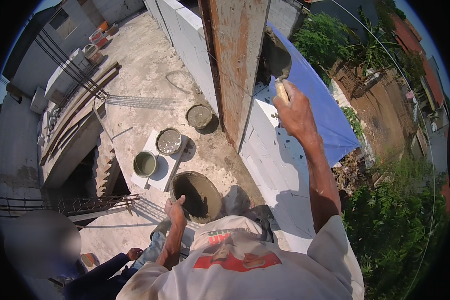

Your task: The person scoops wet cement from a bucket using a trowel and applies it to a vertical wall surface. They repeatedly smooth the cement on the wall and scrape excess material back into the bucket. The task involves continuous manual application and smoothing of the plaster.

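Head cam: right hand (296, 112), right of centre up top, has its fingers wrapped snugly around the handle of a trowel (279, 57). The blade's up by the right edge of a rusty upright panel (237, 65), above a white block wall (277, 175). Left hand (176, 210), lower centre, has its fingers curled over the left rim of a big mortar bucket (212, 197). Three smaller buckets (168, 141) sit just above that, left of centre. Someone else's hand (134, 253) is at lower left.

Blockwork (271, 162) and rebar (75, 67) show a building site.
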Available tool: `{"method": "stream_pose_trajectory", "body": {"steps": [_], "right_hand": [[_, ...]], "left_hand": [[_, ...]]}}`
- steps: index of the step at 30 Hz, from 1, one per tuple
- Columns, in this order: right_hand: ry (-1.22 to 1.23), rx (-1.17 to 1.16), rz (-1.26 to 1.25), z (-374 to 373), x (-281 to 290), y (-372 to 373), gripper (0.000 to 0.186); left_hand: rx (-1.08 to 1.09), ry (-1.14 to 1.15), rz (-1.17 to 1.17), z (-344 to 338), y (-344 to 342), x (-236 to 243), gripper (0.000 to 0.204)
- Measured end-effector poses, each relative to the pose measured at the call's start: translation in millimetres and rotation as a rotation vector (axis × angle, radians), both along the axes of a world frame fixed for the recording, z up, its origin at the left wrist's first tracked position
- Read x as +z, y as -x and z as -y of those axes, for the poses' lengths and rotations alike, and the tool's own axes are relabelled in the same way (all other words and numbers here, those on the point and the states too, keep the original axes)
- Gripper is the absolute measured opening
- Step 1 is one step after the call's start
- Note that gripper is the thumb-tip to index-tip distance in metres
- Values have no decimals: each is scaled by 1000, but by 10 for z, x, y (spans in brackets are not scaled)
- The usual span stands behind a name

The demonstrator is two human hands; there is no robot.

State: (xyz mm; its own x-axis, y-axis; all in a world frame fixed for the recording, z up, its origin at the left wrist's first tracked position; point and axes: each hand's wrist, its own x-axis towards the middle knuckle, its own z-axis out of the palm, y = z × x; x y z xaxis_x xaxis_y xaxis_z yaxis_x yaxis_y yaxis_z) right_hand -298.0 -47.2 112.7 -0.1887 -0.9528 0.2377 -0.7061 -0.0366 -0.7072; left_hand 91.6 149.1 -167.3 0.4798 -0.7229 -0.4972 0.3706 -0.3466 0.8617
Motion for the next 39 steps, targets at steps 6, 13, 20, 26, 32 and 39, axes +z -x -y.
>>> {"method": "stream_pose_trajectory", "body": {"steps": [6, 13, 20, 26, 32, 39], "right_hand": [[354, -55, 185, -482, -336, -263, 36], [11, -460, 264, -2277, -651, 497, 38], [149, -878, 347, -3551, -1109, 1410, 35], [176, -1225, 642, -4355, -1092, 1823, 26], [374, -1356, 721, -4831, -1083, 1866, 14], [514, -1365, 917, -5087, -1134, 1812, 30]], "left_hand": [[-317, 152, -100, 383, 52, 739, 26], [-829, 522, -47, 1398, 172, 2288, 41], [-1042, 773, 204, 2290, 1170, 3096, 61], [-1136, 677, 165, 2196, 3076, 3413, 40], [-1282, 589, 223, 2666, 3943, 3125, 21], [-1376, 571, 257, 2546, 4796, 3146, 21]]}}
